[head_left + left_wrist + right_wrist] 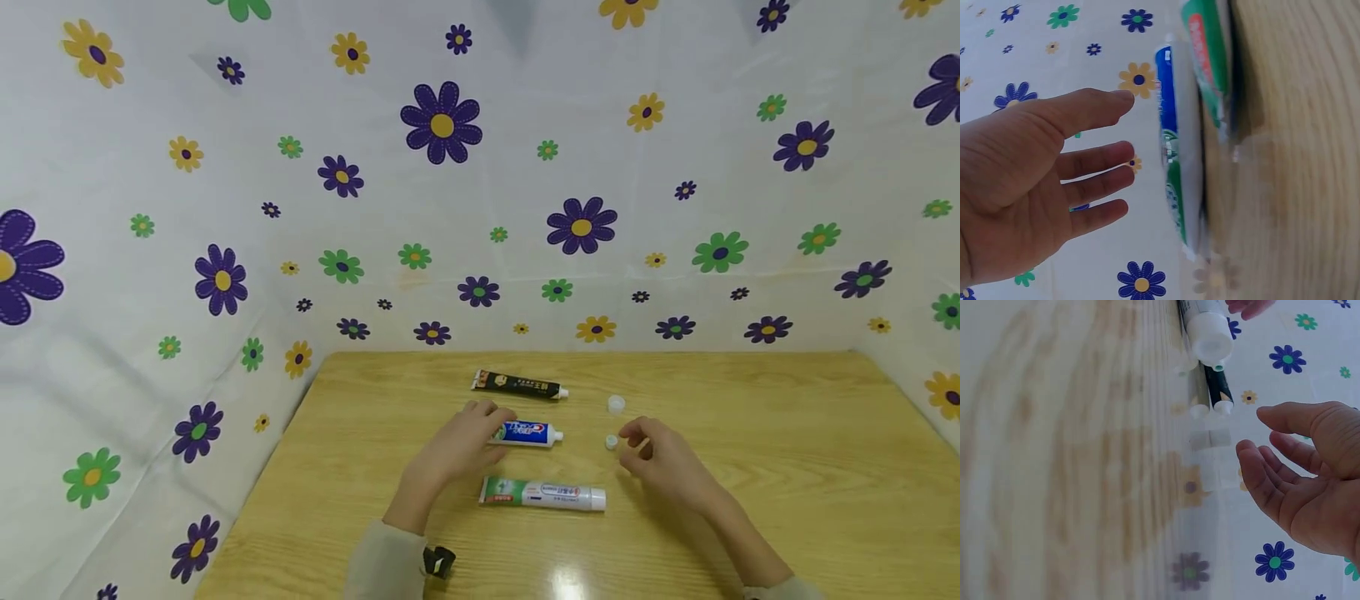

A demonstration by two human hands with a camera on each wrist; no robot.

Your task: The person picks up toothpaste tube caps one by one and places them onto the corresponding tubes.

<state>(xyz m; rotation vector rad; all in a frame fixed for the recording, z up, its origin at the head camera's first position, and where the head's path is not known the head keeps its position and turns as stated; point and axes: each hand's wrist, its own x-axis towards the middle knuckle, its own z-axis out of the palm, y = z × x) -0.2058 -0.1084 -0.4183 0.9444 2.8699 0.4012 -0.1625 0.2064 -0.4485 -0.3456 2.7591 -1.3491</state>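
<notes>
White cloth (510, 183) printed with purple, yellow and green flowers hangs behind the table (810, 433) and along its left and right edges, with shallow creases. The table has a pale yellow-brown wood grain, and a bright glare shows toward its near edge.

Three tubes and two loose caps lie on it, with two hands among them. All three tubes lie roughly along the back edge, necks or cap toward the right edge. Closest to the back edge is the black tube (520, 385), with gold print and a bare white nozzle. Next comes the blue tube (528, 432), blue, white and green, its white nozzle also bare. Farthest from the back edge is the green-and-white tube (542, 494), with a white cap on its end.

Both loose items are whitish: the larger cap (616, 404) nearer the back edge, the smaller cap (611, 442) nearer the front one.

The left hand (461, 450) is spread wide at the blue tube's left end; whether it touches, I cannot tell. The right hand (663, 462) is empty, fingers loosely bent, a gap before the thumb, just beside the smaller cap. Pale sleeves (386, 562) show at both wrists.
</notes>
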